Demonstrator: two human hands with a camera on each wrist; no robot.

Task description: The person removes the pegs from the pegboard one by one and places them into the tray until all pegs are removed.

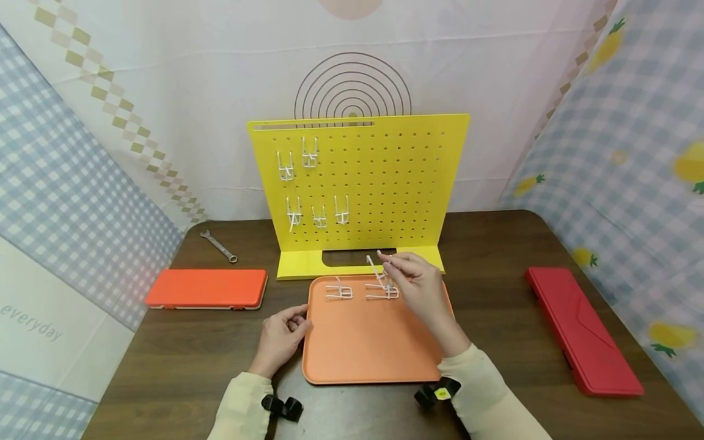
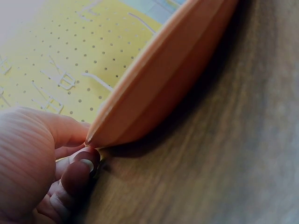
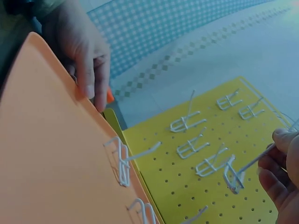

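Note:
My right hand pinches a white wire pegboard hook by its prong, above the far part of the orange tray. Below it, another white hook lies on the tray, with a further hook to its left. At the tray's left edge, my left hand grips the rim between thumb and fingers; the left wrist view shows the fingertips on the rim. Behind the tray stands a yellow pegboard. Several white hooks, including one at the top, hang on its left half.
An orange-red case lies left of the tray, with a wrench behind it. A red case lies at the right of the brown table. A patterned curtain hangs close behind the pegboard.

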